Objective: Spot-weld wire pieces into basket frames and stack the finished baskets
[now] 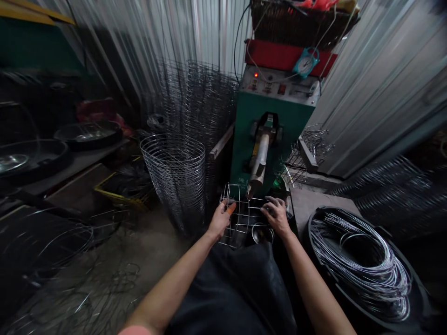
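A wire grid frame (243,225) of thin bright rods is held just above my lap, below the pointed metal electrode arm (259,163) of a green machine (281,111). My left hand (222,217) is closed on the grid's left part, with an orange covering on one finger. At the right end of the rods, my right hand (275,215) has its fingers bent and pinched on the wire. The lower part of the machine's tip is close to the grid; whether they touch I cannot tell. A small round dish (262,233) lies beneath the grid.
Tall stacks of wire rings (174,170) stand left of the machine. At the right, a black tub (316,260) holds coiled wire rings (380,274). A yellow-edged crate (120,197) and loose wires (104,288) are on the floor at left. A small blue clock-like dial (306,63) hangs above.
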A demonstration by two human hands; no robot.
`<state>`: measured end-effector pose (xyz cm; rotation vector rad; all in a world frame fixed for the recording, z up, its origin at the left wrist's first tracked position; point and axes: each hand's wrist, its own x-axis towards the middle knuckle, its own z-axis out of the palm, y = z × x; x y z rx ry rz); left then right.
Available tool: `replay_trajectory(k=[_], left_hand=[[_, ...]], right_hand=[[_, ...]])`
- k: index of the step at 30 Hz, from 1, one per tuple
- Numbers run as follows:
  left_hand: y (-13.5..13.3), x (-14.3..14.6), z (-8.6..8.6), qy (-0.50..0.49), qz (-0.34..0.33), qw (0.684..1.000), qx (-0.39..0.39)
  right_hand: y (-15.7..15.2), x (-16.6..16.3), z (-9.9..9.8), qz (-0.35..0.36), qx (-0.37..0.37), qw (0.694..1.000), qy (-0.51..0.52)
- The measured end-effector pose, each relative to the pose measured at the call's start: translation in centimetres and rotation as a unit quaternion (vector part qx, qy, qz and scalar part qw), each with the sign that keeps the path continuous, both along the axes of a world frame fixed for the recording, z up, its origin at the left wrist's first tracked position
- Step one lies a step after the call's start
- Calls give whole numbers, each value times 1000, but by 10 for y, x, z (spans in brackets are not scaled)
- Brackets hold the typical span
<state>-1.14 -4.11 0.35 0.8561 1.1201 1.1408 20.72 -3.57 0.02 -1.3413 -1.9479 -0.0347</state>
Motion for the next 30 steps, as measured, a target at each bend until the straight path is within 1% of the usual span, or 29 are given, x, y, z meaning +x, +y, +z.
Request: replay_trajectory(k=[3,8,12,15,25,30], left_hand=[[4,0,-2,-11,-9,1000,-5],[10,-1,-4,-13,-11,1000,4],[13,-1,-2,-15,-17,1000,0],[16,-1,1,-23,-9,1000,-3],[26,1,9,-19,-11,999,-34],[29,2,7,-38,-17,998,-39]], right_hand=[[4,1,-2,9,-7,1000,4],[8,2,-5,1,-22,1000,13],[13,2,-2,10,-37,999,14],[17,3,2,16,-47,999,14],[30,4,8,14,-73,997,10],[31,3,8,7,-80,997,18]])
